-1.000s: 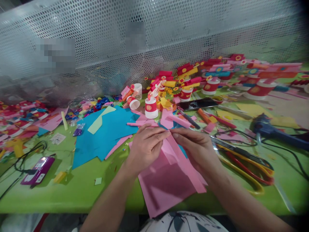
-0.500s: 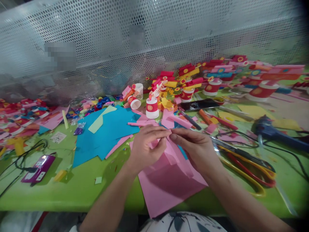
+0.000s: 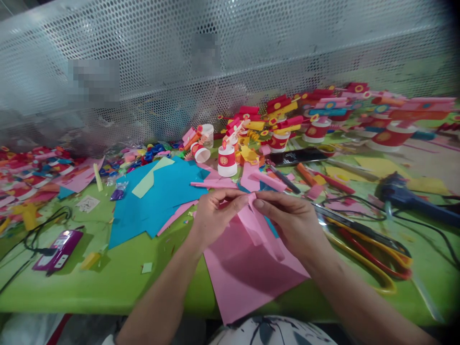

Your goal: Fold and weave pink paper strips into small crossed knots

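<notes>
Two pink paper strips (image 3: 264, 230) hang from a folded top end that both hands pinch. My left hand (image 3: 217, 215) is closed, thumb against fingers, on the left side of that end. My right hand (image 3: 293, 215) grips the right side the same way, and the fingertips of the two hands nearly meet. Beneath them a larger sheet of pink paper (image 3: 247, 287) lies at the table's front edge. Just beyond the hands are pink paper scraps and a white paper cup with a red band (image 3: 227, 162), standing upside down.
Blue paper sheets (image 3: 154, 196) and a purple power socket (image 3: 59, 250) lie to the left. Scissors (image 3: 370, 254) and a dark blue glue gun (image 3: 406, 196) with its cord are at the right. Several decorated cups stand before a perforated metal panel (image 3: 161, 62).
My left thumb has moved up against the folded end of the pink strips, and the left fingers have curled in. The strips hang slightly differently; the table's things stay put.
</notes>
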`<act>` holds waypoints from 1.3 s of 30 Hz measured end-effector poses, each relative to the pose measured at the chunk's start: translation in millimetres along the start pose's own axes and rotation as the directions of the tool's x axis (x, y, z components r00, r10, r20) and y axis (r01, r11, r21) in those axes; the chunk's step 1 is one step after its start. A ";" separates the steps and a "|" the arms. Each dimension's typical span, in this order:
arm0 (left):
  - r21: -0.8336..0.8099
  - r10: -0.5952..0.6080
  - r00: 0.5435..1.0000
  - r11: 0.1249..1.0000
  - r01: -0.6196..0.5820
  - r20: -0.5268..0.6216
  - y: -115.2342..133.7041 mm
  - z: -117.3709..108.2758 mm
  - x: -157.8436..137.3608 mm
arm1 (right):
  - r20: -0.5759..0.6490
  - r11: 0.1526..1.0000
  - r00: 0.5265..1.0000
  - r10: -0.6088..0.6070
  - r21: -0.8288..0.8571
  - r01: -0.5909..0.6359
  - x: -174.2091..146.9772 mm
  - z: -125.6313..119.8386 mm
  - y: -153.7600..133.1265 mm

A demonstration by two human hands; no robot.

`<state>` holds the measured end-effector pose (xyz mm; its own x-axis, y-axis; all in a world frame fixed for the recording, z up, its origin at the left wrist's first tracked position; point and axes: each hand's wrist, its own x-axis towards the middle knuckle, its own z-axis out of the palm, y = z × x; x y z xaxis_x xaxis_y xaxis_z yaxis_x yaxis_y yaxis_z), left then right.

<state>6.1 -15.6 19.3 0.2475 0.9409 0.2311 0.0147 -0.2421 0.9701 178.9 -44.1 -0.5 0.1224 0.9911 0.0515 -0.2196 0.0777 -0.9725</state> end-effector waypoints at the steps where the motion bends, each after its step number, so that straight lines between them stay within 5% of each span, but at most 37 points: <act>1: -0.006 -0.005 1.000 1.000 0.005 0.000 -0.6 0.0 -0.4 | -0.005 1.000 1.000 -0.004 -0.001 0.004 0.0 0.2 0.3; 14: 0.004 -0.059 0.998 0.998 0.059 -0.034 3.2 4.3 -5.9 | -0.039 0.947 0.977 -0.209 -0.256 0.192 -5.1 6.0 -5.5; 24: 0.140 0.005 1.000 0.990 -0.002 -0.022 6.6 4.9 -5.5 | 0.001 0.945 0.977 -0.214 -0.253 0.208 -4.9 3.1 -1.3; 39: -0.032 -0.088 0.995 0.996 0.086 -0.054 0.4 5.0 -1.2 | 0.074 0.943 0.979 -0.189 -0.265 0.202 -7.5 7.3 -0.5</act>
<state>10.6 -18.0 19.1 0.1926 0.9700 0.1484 0.0051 -0.1522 0.9883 171.0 -50.8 1.2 0.0900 0.9637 0.2514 0.0744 0.2452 -0.9666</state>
